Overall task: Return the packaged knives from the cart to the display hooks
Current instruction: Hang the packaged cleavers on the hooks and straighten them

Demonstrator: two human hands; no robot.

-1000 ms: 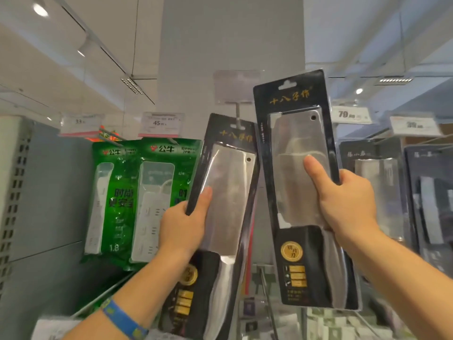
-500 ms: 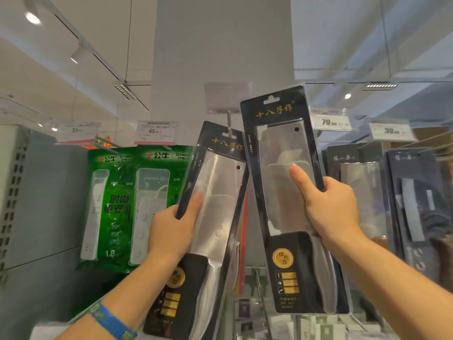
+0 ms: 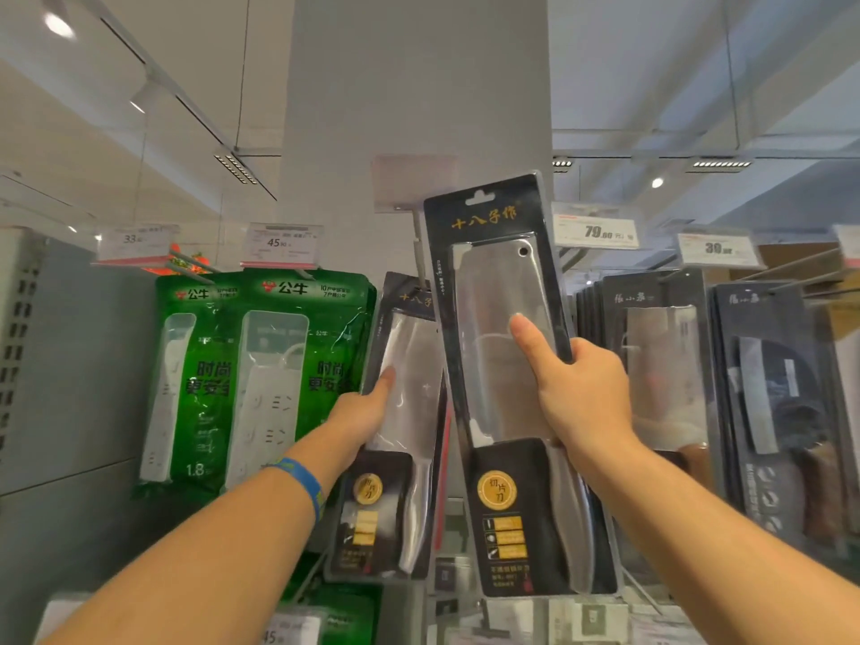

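Two black blister packs, each with a steel cleaver, are held up at the display. My left hand (image 3: 367, 414) grips the left knife pack (image 3: 405, 458) by its left edge; its top sits at the display hook (image 3: 421, 244) under a blank label holder, and I cannot tell whether it hangs on the hook. My right hand (image 3: 579, 398) grips the right knife pack (image 3: 498, 281), thumb on the blade window. This pack is nearer to me, upright, and overlaps the left pack's right side.
Green power-strip packs (image 3: 274, 365) hang left of the knives under price tags of 33 and 45. Dark knife packs (image 3: 661, 365) hang to the right under tags of 79 (image 3: 598, 232) and 38. A grey pillar stands behind the hook. More boxed goods sit below.
My left hand has pushed its pack away from me toward the hook, straightening it. The right hand's pack has shifted slightly left and now overlaps the left pack.
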